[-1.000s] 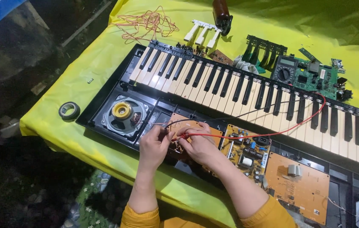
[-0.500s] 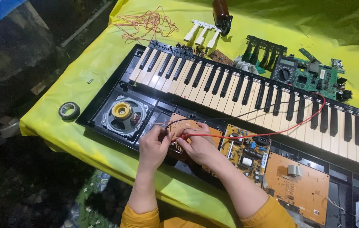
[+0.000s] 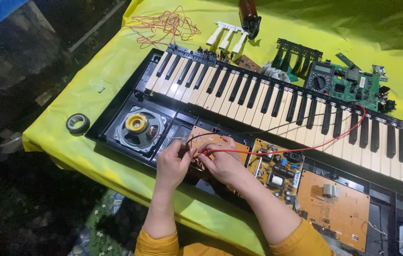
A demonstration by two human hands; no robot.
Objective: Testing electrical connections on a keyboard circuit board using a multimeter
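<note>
Both hands work close together, the left hand (image 3: 172,163) and right hand (image 3: 223,163) each with its grip pinched shut on a probe of the red lead (image 3: 306,148) and black lead (image 3: 239,134), over the small brown board (image 3: 220,142) near the table's (image 3: 92,95) front edge. Speaker (image 3: 137,125) just left; open cloth beyond. Nothing has shifted since the earlier frame.
</note>
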